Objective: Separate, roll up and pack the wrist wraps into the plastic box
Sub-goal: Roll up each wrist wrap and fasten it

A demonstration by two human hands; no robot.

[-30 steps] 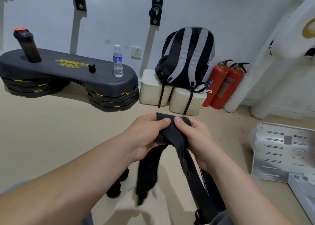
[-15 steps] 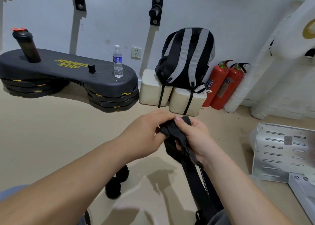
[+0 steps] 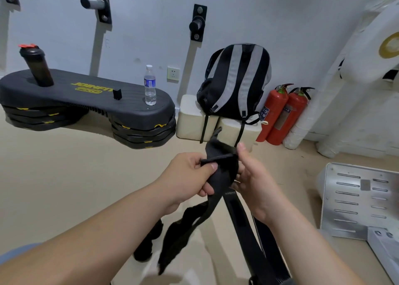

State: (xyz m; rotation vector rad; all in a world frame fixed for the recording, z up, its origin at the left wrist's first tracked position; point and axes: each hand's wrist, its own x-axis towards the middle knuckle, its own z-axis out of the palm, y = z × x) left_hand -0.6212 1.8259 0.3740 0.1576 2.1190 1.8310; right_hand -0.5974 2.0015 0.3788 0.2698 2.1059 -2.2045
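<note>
I hold a black wrist wrap [image 3: 222,172] up in front of me with both hands. My left hand [image 3: 190,174] pinches a folded edge of it between thumb and fingers. My right hand [image 3: 250,177] grips the bunched top from the right, fingers behind the fabric. One loose tail [image 3: 179,239] hangs down to the left, and a long stiff strap [image 3: 246,230] runs down toward my lap. Two rolled black wraps [image 3: 149,241] lie on the floor below my left forearm. No plastic box can be made out with certainty.
A black stacked step platform [image 3: 90,103] carries a shaker bottle [image 3: 36,67] and a water bottle [image 3: 150,86]. A striped backpack [image 3: 235,79] sits on cream blocks; two red extinguishers [image 3: 282,114] stand beside it. A perforated metal plate [image 3: 356,200] lies at right.
The hands have drawn apart and opened the bunched wrap out; a loose tail that had been gathered up hangs down on the left again.
</note>
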